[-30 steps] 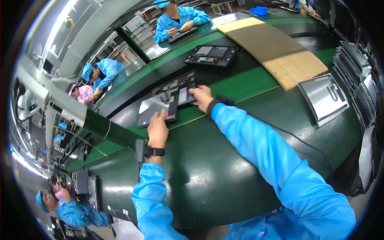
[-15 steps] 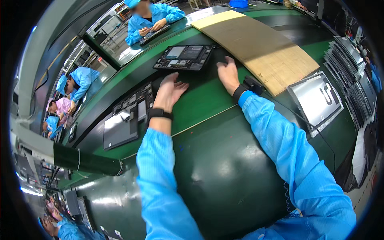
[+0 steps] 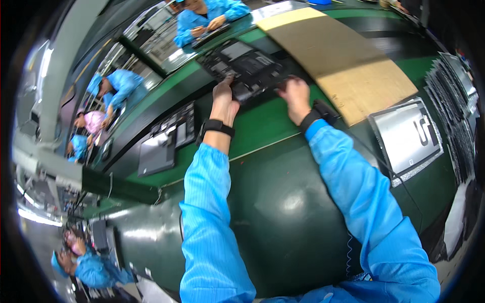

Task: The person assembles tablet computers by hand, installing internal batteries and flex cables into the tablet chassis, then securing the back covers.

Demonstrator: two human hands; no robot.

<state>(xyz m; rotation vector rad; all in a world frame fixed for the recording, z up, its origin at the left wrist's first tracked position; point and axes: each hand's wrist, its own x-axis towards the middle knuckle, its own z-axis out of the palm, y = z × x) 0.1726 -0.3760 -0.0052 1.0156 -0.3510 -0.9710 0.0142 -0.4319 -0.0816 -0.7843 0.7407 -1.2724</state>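
A flat black tablet-like device (image 3: 252, 63), opened so that its circuit board and battery area show, is tilted above the far side of the green bench. My left hand (image 3: 225, 98) grips its near left edge, with the thumb over the inner parts. At the near right corner, my right hand (image 3: 297, 95) pinches the edge, slightly smeared by motion. Undersides of the device and the fingers beneath it are hidden. Both wrists wear black bands. Left of my left hand lies a second opened device (image 3: 184, 123) beside a dark flat panel (image 3: 156, 154).
A long wooden board (image 3: 369, 83) lies to the right. Beyond it are a silver-faced panel (image 3: 406, 136) on wrapping and a row of thin panels (image 3: 449, 106) standing on edge. A black cable (image 3: 364, 145) crosses near my right forearm. Co-workers (image 3: 207, 20) sit across the line.
Both hands have moved away from me and closed on the opened device, which is now tilted and turned. The view has shifted slightly too.
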